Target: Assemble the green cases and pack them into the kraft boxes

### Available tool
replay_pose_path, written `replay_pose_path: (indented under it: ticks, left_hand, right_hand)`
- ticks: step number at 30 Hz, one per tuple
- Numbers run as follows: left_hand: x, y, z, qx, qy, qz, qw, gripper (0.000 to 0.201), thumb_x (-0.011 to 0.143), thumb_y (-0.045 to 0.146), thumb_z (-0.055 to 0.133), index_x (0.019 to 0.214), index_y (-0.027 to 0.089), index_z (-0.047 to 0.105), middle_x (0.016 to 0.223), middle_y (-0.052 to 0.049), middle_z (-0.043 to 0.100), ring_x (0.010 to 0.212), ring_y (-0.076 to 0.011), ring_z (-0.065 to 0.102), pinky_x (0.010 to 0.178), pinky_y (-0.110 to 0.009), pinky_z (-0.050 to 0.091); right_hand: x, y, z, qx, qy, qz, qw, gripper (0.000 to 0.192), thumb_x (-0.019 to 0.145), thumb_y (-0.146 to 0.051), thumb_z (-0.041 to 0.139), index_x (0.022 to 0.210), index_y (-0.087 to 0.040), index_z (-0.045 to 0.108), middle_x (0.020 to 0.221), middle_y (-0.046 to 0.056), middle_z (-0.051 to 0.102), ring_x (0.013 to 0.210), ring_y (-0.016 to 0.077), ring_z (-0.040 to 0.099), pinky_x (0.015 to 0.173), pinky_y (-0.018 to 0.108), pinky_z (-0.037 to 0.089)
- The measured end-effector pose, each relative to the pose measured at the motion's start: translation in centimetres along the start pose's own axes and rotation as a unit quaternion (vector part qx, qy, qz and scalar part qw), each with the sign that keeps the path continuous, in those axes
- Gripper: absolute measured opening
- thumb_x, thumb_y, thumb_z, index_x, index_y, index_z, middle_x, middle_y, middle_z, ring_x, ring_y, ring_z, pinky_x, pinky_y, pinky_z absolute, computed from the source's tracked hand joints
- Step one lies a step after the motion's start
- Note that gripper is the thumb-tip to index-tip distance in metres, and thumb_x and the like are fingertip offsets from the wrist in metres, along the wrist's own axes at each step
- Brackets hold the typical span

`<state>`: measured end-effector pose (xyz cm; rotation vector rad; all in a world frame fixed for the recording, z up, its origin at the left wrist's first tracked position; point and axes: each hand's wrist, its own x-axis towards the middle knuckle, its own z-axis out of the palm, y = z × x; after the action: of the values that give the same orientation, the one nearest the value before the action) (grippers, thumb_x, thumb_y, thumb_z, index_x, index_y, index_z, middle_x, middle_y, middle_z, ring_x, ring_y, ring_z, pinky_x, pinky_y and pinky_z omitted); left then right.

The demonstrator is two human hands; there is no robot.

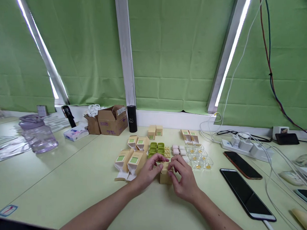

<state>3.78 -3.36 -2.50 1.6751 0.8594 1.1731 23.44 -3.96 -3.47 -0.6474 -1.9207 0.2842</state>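
Observation:
A small kraft cardboard box (165,178) stands upright on the table in front of me. My left hand (151,171) is closed at its upper left edge, with thumb and index finger at the top flap. From the other side my right hand (183,178) pinches the box's upper right part. Just beyond the hands lie green square cups (156,148), tiny yellow-brown pieces (167,151), whitish rounded blocks (179,150) and clear plastic cups (198,157) with amber bits inside. Open kraft boxes with green labels (133,161) lie left of my left hand. The box's inside is hidden.
Two closed small boxes (155,131) stand farther back, and flattened cartons (190,137) lie to their right. Phones (246,192), a power strip (248,148) and cables occupy the right. Leftward are a purple jug (38,134), tissues (76,133), a brown carton (113,122) and a black cylinder (132,119).

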Motion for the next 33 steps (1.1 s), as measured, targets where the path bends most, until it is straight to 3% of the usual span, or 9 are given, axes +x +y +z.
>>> replay_pose_path:
  ticks: [17, 33]
  left_hand:
    - [-0.15, 0.26, 0.06, 0.033, 0.001, 0.000, 0.999, 0.029, 0.094, 0.044, 0.065, 0.112, 0.021, 0.063, 0.120, -0.010, 0.067, 0.116, -0.0286, 0.058, 0.098, -0.039, 0.040]
    - [-0.30, 0.43, 0.16, 0.052, 0.006, -0.001, 0.999, 0.026, 0.089, 0.030, 0.066, 0.113, 0.021, 0.063, 0.122, -0.011, 0.068, 0.118, -0.0289, 0.060, 0.099, -0.040, 0.041]
  right_hand:
    - [0.06, -0.24, -0.12, -0.015, -0.002, -0.025, 1.000, 0.017, 0.086, -0.007, 0.056, 0.091, -0.023, 0.058, 0.094, 0.004, 0.059, 0.080, 0.0198, 0.059, 0.067, 0.031, 0.046]
    - [-0.18, 0.72, 0.19, -0.002, -0.001, -0.036, 0.999, 0.017, 0.082, -0.007, 0.058, 0.077, -0.023, 0.056, 0.077, 0.002, 0.058, 0.071, 0.0189, 0.054, 0.063, 0.031, 0.038]
